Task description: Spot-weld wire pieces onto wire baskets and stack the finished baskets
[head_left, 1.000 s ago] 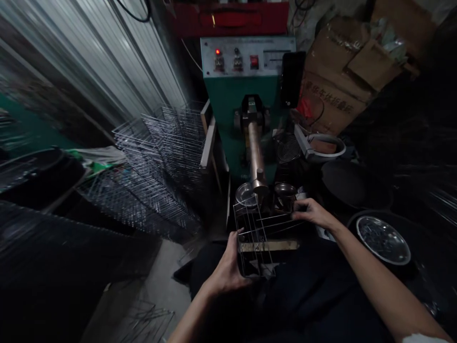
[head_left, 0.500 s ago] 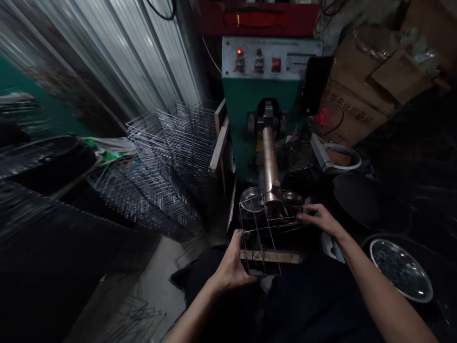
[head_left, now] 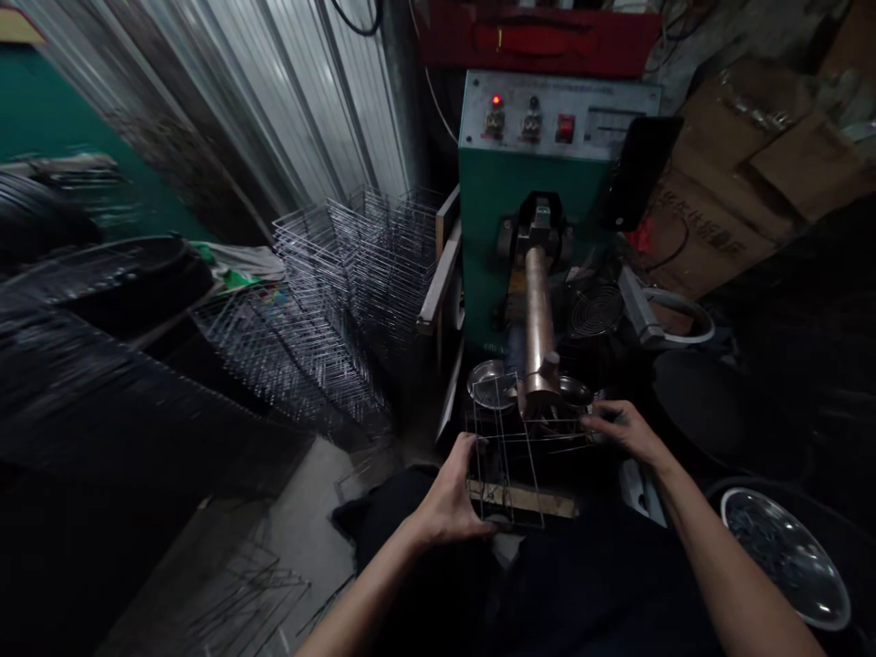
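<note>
A thin wire frame is held between my hands, just under the tip of a copper-coloured welding arm. My left hand grips the frame's left side, thumb and fingers spread along its wires. At the frame's right end, my right hand is closed in a pinch on the wire. The copper arm juts out from a green machine with a lit red lamp. Two small metal bowls sit behind the frame; the left bowl shows more clearly. What lies right under the arm's tip is too dark to make out.
Stacked wire racks stand at the left of the machine. A shiny metal dish with small pieces lies at the lower right. Cardboard boxes lean behind, and a black phone hangs on the machine's right. Loose wire pieces lie on the floor.
The view has swung left, so the scene appears shifted to the right. Both hands keep their hold on the wire frame, which stays under the copper arm.
</note>
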Tool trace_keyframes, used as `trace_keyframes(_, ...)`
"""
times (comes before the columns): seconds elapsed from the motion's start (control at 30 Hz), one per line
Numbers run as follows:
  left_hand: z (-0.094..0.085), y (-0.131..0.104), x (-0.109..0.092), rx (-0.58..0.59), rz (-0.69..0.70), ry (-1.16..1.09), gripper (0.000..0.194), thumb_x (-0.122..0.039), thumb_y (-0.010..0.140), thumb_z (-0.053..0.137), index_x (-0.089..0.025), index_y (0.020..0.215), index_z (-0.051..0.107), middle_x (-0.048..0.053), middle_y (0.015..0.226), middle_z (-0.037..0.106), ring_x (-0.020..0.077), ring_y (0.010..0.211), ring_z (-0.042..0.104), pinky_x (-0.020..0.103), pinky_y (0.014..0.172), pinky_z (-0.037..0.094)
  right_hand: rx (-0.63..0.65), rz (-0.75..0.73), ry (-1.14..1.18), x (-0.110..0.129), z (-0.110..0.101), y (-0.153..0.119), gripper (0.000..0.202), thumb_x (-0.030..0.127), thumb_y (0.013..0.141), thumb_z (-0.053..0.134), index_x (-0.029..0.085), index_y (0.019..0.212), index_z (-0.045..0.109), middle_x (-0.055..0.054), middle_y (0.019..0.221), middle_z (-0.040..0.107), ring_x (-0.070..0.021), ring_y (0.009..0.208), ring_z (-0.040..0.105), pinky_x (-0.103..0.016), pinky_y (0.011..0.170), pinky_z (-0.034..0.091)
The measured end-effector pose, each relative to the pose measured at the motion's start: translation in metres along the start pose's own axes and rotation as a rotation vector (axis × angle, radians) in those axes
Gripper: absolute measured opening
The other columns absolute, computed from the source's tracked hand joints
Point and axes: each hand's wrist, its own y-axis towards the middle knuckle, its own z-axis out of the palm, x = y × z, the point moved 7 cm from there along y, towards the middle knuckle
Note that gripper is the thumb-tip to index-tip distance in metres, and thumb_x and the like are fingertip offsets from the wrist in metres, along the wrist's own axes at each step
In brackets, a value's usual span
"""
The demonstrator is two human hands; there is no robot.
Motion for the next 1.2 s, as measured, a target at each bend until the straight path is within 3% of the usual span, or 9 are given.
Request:
trace_keyframes(0.23,0.001,0.003,0.006,0.023,0.004,0.005,0.103,-0.035,0.053,0.094,-0.021,0.138,0.037,0.011,0.131,0.048,0.0327,0.123,0.054,0.05,0.11,0.048,0.013,-0.008,0.018,-0.001,0.0,0.002,0.057,0.073,0.076,0.077,0.018,0.065,0.066,-0.001,0.063,0.057,-0.0189,0.065,0.054,-0.03,0.061,0.043)
trace_keyframes(0.43,0.001,0.004,0.006,0.02,0.02,-0.03,0.105,-0.045,0.052,0.097,-0.022,0.138,0.042,0.012,0.133,0.048,0.0355,0.125,0.054,0.054,0.111,0.048,0.032,-0.028,0.021,0.003,0.002,0.002,0.051,0.064,0.083,0.075,0.019,0.065,0.063,0.0,0.064,0.053,-0.0167,0.063,0.05,-0.029,0.061,0.038)
trace_keyframes(0.6,0.002,0.001,0.015,0.065,-0.003,-0.037,0.122,-0.043,0.048,0.098,-0.025,0.149,0.033,0.015,0.147,0.044,0.0421,0.138,0.047,0.062,0.119,0.04,-0.268,-0.269,-0.117,0.018,-0.009,-0.022,0.036,0.056,0.088,0.075,0.022,0.081,0.064,-0.004,0.089,0.062,-0.0233,0.086,0.059,-0.034,0.076,0.046)
trace_keyframes(0.67,0.001,0.002,0.014,0.071,0.016,-0.055,0.116,-0.036,0.053,0.096,-0.027,0.149,0.031,0.013,0.145,0.048,0.0393,0.136,0.051,0.061,0.118,0.041,-0.337,-0.369,-0.192,0.02,-0.006,-0.036,0.026,0.05,0.094,0.07,0.024,0.092,0.068,-0.007,0.107,0.064,-0.027,0.103,0.06,-0.039,0.088,0.047)
trace_keyframes(0.77,0.002,0.004,0.011,0.06,0.035,-0.085,0.101,-0.033,0.055,0.093,-0.024,0.14,0.038,0.01,0.133,0.057,0.0341,0.124,0.061,0.055,0.111,0.05,-0.338,-0.427,-0.283,0.016,0.006,-0.05,0.022,0.046,0.101,0.06,0.028,0.107,0.071,-0.009,0.122,0.063,-0.0295,0.116,0.058,-0.045,0.099,0.045)
trace_keyframes(0.93,0.006,0.002,0.021,-0.039,-0.015,-0.11,0.097,-0.031,0.048,0.092,-0.019,0.133,0.046,0.011,0.13,0.058,0.0353,0.123,0.061,0.054,0.11,0.052,-0.378,-0.43,-0.345,0.015,0.017,-0.056,0.032,0.051,0.102,0.056,0.024,0.09,0.071,-0.01,0.115,0.066,-0.0306,0.109,0.061,-0.047,0.094,0.046)
trace_keyframes(1.2,0.014,-0.003,0.033,-0.043,-0.05,-0.137,0.105,-0.023,0.043,0.092,-0.02,0.137,0.045,0.012,0.136,0.056,0.0361,0.126,0.06,0.057,0.114,0.049,-0.407,-0.407,-0.43,0.039,0.03,-0.045,0.048,0.065,0.099,0.055,0.024,0.079,0.069,-0.006,0.094,0.065,-0.03,0.099,0.061,-0.05,0.096,0.037)
